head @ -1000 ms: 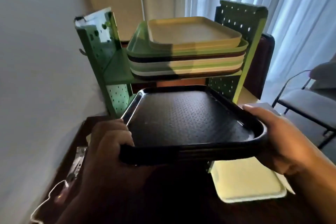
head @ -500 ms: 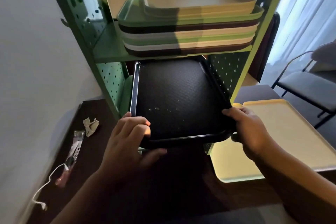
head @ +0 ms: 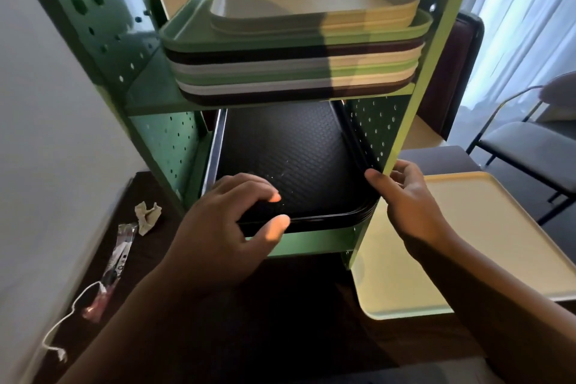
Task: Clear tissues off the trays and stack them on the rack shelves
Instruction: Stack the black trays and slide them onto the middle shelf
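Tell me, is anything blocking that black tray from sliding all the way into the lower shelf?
Nothing visible does. The black tray is already mostly inside the green rack, under the upper stack of trays. The shelf's far end is hidden.

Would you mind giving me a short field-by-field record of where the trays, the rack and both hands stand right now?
rack: green pegboard rack, two shelves in view
upper shelf: stack of mixed-colour trays, cream one on top
lower shelf: black tray mostly slid in, near edge overhanging the front
left hand: left hand grips the black tray's near rim, thumb under, fingers on top
right hand: right hand at the tray's right corner, beside the rack post; grip unclear
table: cream tray right of rack; crumpled tissue to the left
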Available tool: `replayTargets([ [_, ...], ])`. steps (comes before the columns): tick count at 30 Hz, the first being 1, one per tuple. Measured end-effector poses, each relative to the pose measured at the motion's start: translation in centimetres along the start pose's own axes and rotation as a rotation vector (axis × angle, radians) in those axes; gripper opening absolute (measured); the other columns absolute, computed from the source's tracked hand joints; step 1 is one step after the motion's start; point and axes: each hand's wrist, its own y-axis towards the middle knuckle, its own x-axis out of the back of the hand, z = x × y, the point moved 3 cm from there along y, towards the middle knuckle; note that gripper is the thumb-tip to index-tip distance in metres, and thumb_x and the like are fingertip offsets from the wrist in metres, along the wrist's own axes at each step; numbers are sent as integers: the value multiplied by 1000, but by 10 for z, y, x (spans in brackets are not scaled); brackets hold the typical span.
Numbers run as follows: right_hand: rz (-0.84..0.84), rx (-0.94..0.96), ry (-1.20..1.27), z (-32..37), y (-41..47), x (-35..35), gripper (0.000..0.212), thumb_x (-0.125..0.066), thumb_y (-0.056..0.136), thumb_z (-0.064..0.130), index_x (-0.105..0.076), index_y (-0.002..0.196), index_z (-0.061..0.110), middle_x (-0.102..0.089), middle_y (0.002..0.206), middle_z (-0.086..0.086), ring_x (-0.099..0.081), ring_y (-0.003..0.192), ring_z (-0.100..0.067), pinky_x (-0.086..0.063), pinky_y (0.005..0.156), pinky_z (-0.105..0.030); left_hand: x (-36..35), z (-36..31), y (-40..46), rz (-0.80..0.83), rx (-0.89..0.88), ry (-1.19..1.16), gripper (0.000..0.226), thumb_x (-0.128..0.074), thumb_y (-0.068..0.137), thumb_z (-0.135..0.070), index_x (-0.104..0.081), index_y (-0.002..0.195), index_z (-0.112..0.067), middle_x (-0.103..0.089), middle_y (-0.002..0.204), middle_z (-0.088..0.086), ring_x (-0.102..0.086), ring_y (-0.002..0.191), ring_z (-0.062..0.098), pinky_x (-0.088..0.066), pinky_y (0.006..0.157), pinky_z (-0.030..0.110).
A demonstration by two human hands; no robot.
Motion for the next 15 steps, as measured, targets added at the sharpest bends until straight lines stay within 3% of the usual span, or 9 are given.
replayTargets([
  [4, 27, 33, -13, -7, -4, 23, 81, -68, 72, 62, -51, 141, 25, -63, 131, 1, -60, 121, -15, -49, 101, -33, -44, -55, 15, 25, -165, -48, 18, -65, 88, -28, -74, 97, -15, -70, 99, -7, -66, 92, 13, -54, 79, 36],
  [7, 22, 5, -21, -21, 0, 52, 66, -66, 81, 55, -52, 139, 27, -63, 125, 5, -61, 116, -9, -48, 90, -23, -90, -86, 27, 53, -344, -55, 10, -68, 91, -14, -75, 91, -6, -72, 95, 4, -64, 85, 23, -52, 76, 41],
  [10, 7, -61, -43, -43, 6, 87, 43, -64, 98, 43, -54, 135, 25, -64, 125, 2, -61, 113, -9, -48, 88, -23, -132, -111, 42, 20, -441, -6, 9, -71, 89, -12, -75, 87, -5, -73, 91, 6, -64, 83, 24, -52, 77, 42],
  [12, -28, -114, -65, -63, 11, 117, 38, -62, 101, 36, -55, 135, 21, -65, 124, 1, -62, 113, -12, -49, 90, -26, -164, -131, 54, 12, -449, -18, 9, -70, 88, -14, -76, 87, -7, -74, 91, 5, -65, 84, 25, -52, 77, 43],
  [15, -78, -208, -83, -99, 25, 165, 32, -60, 103, 33, -55, 132, 20, -64, 118, 5, -62, 102, -4, -47, 76, -18, -223, -153, 72, 136, -339, -102, 13, -70, 87, -18, -75, 98, -12, -73, 99, 3, -65, 91, 24, -50, 82, 36],
])
